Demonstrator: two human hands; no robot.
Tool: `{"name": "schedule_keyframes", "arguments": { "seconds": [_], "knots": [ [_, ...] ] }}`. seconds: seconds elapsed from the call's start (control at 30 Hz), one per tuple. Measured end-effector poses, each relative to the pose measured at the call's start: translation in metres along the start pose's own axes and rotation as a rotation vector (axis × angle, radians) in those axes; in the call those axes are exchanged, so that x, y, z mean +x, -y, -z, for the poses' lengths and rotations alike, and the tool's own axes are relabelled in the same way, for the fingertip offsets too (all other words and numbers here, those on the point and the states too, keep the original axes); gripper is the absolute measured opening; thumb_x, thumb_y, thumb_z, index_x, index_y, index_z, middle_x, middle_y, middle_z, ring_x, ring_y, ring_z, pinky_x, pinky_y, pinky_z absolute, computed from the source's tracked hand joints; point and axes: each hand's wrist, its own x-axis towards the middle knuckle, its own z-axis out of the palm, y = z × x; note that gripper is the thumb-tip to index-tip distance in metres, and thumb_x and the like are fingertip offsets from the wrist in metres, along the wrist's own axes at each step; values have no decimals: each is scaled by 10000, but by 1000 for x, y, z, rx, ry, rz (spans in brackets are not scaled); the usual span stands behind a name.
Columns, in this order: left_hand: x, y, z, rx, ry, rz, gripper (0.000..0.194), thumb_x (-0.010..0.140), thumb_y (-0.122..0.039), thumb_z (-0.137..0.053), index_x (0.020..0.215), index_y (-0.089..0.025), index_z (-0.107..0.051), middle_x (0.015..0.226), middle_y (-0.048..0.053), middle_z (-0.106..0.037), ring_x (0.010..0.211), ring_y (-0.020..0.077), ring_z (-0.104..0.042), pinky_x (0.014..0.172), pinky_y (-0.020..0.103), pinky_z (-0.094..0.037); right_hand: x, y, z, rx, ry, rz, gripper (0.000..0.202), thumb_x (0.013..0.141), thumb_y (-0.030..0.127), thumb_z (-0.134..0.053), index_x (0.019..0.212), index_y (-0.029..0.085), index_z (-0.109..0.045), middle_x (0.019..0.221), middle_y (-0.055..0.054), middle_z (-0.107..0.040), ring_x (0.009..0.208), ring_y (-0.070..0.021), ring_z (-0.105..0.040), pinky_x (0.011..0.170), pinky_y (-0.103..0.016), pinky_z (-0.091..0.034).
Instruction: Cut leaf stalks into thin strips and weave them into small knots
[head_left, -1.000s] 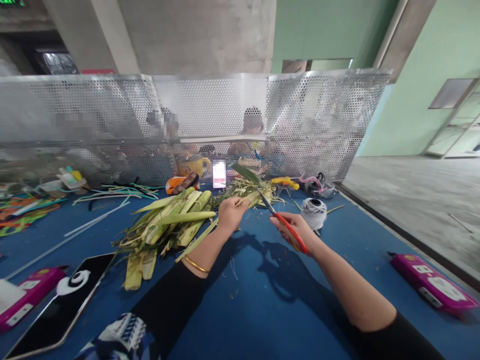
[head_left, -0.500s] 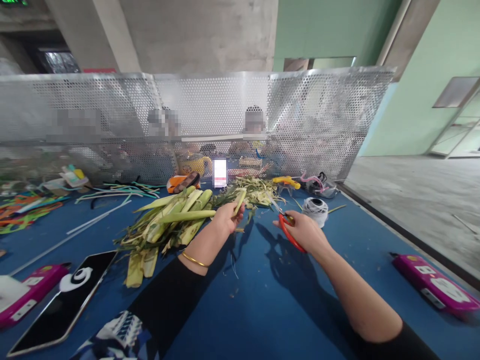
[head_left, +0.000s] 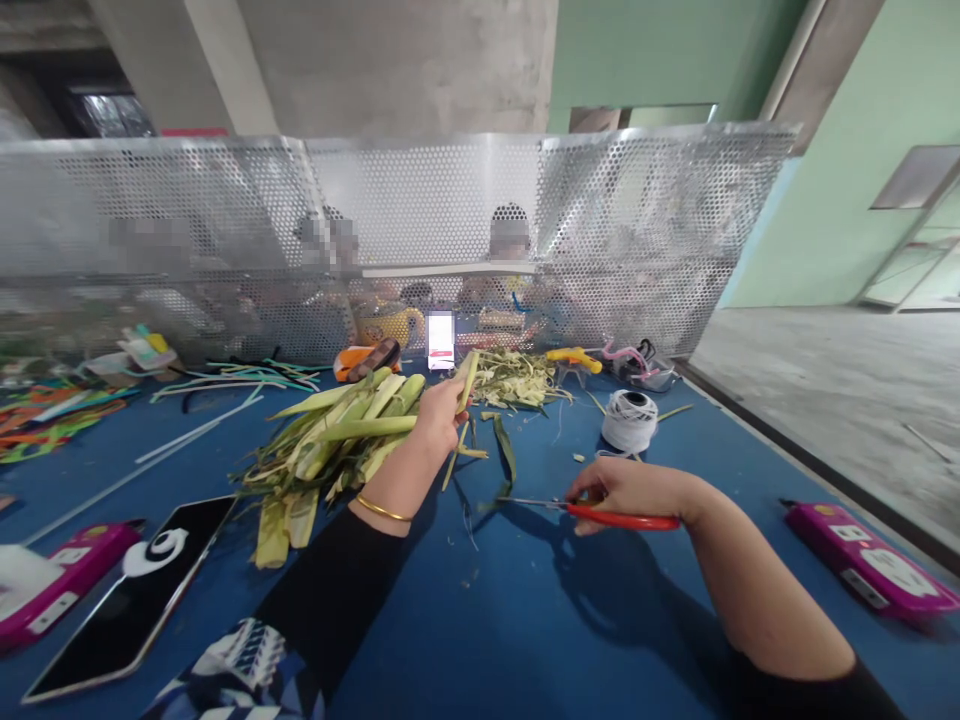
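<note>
Here's the blue counter point(head_left: 480, 630), bits of plant scattered over its middle and the dark shadow of the right arm falling across it. The left hand point(head_left: 439, 415) is over the middle of it, fingers pinched closed around a pale green husk piece point(head_left: 469, 378) that points up and away. Over to the right, the right hand point(head_left: 626, 490) has its fingers curled shut around the red-handled scissors point(head_left: 626, 518), blades aimed left, tips by the lower end of a dark green leaf strip point(head_left: 505, 450). A thick pile of husks point(head_left: 337, 440) spreads left of the left hand, with a heap of shreds point(head_left: 517, 378) just beyond the hand. And a roll of white string point(head_left: 630, 422) sits right behind the right hand! Out at the edges, a magenta case point(head_left: 874, 562) lies on the right, while a dark-screened phone point(head_left: 135, 595) lies at lower left next to another magenta case point(head_left: 71, 580). At the back we've got a lit phone point(head_left: 441, 340) standing up, an orange pouch point(head_left: 367, 360) to its left and a yellow tool point(head_left: 574, 358) to its right; coloured strips point(head_left: 60, 410) crowd the far left. Behind everything runs a perforated metal screen point(head_left: 427, 205), people blurred through its holes. Bare concrete point(head_left: 412, 60) rises above it, a pale green wall point(head_left: 847, 220) stands to the right, and grey floor point(head_left: 787, 370) stretches off beside the counter.
</note>
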Motion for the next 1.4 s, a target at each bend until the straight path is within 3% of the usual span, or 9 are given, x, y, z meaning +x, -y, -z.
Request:
{"name": "schedule_keyframes", "arguments": {
  "seconds": [0.07,0.2,0.4,0.63,0.77,0.9,1.03,1.27,1.4],
  "knots": [
    [-2,-2,0,-3,12,1,76,747,-120,-591,701,-147,-645,651,3,-584,461,48,-473,434,182,-312,9,0,-4,-86,-141,-106,303,734,438,-648,912,215,-750,811,-28,-724,723,-186,-628,615,-239,-409],
    [-2,-2,1,6,9,-8,79,743,-125,-577,730,-156,-649,644,4,-571,462,51,-457,430,176,-303,31,3,-16,-319,-674,-396,363,877,394,-463,1106,206,-674,933,-106,-724,813,-235,-654,615,-275,-388],
    [8,1,4,63,-81,-72,67,735,-139,-580,731,-179,-632,554,-24,-501,438,61,-388,417,186,-259,37,-6,-21,-181,-803,-348,402,793,477,-560,1085,222,-666,830,-74,-711,770,-234,-640,592,-281,-383],
    [-20,27,-13,235,22,-246,142,696,-188,-644,570,-174,-580,547,-30,-514,542,106,-457,514,216,-314,46,9,-30,974,-890,107,559,544,456,-791,971,213,-525,575,77,-533,464,-117,-487,446,-246,-398],
    [-52,42,-23,590,138,-645,161,726,-246,-646,596,-193,-567,610,-17,-544,628,132,-482,595,233,-320,41,21,-30,1099,-989,159,507,560,421,-792,918,205,-505,547,72,-550,453,-109,-501,442,-234,-411],
    [-69,48,-25,665,213,-773,240,741,-254,-639,562,-193,-491,622,-22,-506,614,117,-450,587,234,-295,40,21,-28,1153,-1034,152,477,532,359,-801,864,200,-498,521,72,-552,430,-114,-508,415,-232,-412],
    [-67,50,-25,527,236,-614,216,719,-225,-631,556,-187,-493,582,-43,-469,587,105,-423,571,229,-294,41,21,-27,1213,-987,116,441,539,294,-759,880,196,-498,498,67,-561,424,-125,-517,406,-232,-410],
    [-66,41,-29,47,305,13,182,657,-200,-661,575,-179,-500,524,-50,-501,502,96,-459,521,221,-346,38,25,-25,1211,-1009,152,457,527,213,-690,941,204,-495,572,76,-571,470,-115,-546,471,-236,-436],
    [-63,35,-28,7,330,134,157,658,-175,-689,604,-171,-541,577,-25,-557,525,95,-503,514,212,-355,35,26,-24,1168,-1003,207,439,556,231,-663,955,212,-482,590,72,-572,496,-120,-549,505,-253,-453]
  ]
}}
